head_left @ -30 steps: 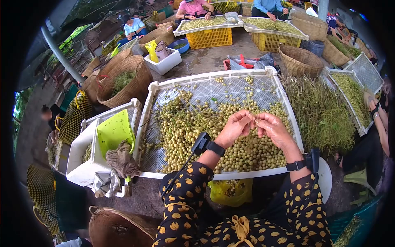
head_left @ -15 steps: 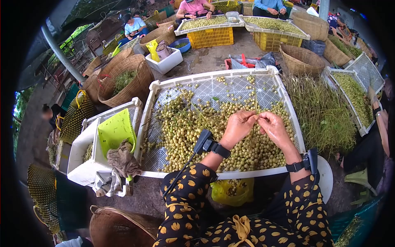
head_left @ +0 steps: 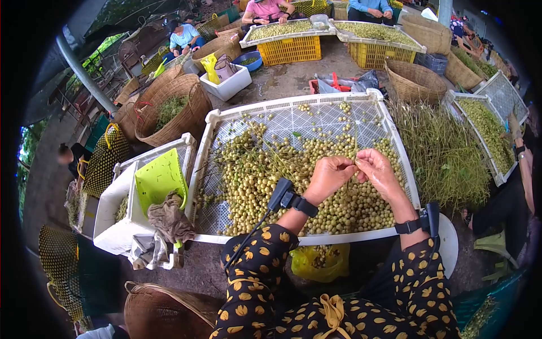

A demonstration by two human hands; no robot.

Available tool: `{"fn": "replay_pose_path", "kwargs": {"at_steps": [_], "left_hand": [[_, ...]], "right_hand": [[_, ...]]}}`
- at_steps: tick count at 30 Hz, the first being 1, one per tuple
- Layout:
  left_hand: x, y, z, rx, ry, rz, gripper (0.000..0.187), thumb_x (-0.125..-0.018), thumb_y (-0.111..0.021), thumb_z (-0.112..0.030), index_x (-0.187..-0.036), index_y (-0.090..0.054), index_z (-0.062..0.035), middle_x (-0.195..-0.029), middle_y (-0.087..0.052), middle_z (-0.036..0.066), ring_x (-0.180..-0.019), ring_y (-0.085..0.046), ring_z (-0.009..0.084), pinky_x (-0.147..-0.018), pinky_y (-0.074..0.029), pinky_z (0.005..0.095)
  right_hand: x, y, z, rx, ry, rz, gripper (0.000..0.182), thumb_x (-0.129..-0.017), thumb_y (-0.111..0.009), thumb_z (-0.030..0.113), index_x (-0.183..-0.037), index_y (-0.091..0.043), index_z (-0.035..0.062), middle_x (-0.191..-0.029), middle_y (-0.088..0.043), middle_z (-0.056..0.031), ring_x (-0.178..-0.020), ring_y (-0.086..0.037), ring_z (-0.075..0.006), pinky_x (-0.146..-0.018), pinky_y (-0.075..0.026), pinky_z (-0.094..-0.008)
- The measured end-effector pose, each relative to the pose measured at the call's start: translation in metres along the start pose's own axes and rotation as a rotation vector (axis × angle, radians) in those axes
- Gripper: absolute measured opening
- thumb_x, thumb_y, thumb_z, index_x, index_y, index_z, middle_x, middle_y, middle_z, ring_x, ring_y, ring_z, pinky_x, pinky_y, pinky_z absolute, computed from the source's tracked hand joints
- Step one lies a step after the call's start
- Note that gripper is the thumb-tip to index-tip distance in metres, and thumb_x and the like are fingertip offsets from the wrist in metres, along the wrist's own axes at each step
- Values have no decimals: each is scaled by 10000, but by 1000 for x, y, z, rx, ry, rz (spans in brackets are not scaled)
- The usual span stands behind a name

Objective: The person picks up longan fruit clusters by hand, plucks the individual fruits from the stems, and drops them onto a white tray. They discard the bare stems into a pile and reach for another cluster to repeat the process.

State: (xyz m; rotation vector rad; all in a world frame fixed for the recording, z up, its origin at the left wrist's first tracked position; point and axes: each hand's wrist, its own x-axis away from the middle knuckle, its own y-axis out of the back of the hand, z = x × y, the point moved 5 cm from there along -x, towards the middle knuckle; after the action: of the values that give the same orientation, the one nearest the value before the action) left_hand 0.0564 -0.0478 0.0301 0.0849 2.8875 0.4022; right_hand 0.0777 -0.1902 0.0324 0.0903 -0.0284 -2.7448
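Note:
My left hand and my right hand meet over the right half of a white mesh tray. Finger and thumb of each hand are pinched on a thin green stem, which sticks up between them. What lies inside the fingertips is hidden. Beneath and around the hands, small round yellow-green fruits cover much of the tray. To the left of my hands, a bunch of thin stems with fruits lies on the heap.
Bare stems are piled right of the tray. At the left, a white crate holds a lime-green scoop and a rag. A yellow bag is below the tray. Wicker baskets and people at other trays surround me.
My left hand has dropped slightly, and my right hand has risen a little with its fingers turned more over the stem. Both stay pinched together above the fruits.

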Motion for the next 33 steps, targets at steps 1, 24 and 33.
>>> {"fn": "replay_pose_path", "kwargs": {"at_steps": [1, 24, 33], "left_hand": [[1, 1, 0, -8, -20, -28, 125, -793, -650, -120, -829, -671, -3, -631, -616, 20, -564, -517, 42, -513, -436, 233], [-6, 22, 8, 417, 41, -190, 120, -892, -576, -135, -868, -609, -22, -718, -609, 5, -610, -529, 51, -564, -433, 203], [-6, 24, 0, 442, 30, -231, 105, -887, -570, -104, -873, -606, -6, -680, -585, -10, -596, -509, 42, -558, -429, 208]], "right_hand": [[0, 0, 0, 5, -1, 9, 183, -905, -533, 121, -1039, -506, -2, -784, -551, -44, -614, -542, -85, -528, -457, -223], [4, -3, 7, 621, 131, -4, 210, -860, -541, 91, -1036, -584, -15, -871, -615, -72, -771, -578, -136, -680, -470, -277], [7, -17, 19, 373, 129, 65, 303, -856, -589, 113, -1138, -545, 12, -908, -596, -48, -731, -535, -85, -629, -461, -234]]}}
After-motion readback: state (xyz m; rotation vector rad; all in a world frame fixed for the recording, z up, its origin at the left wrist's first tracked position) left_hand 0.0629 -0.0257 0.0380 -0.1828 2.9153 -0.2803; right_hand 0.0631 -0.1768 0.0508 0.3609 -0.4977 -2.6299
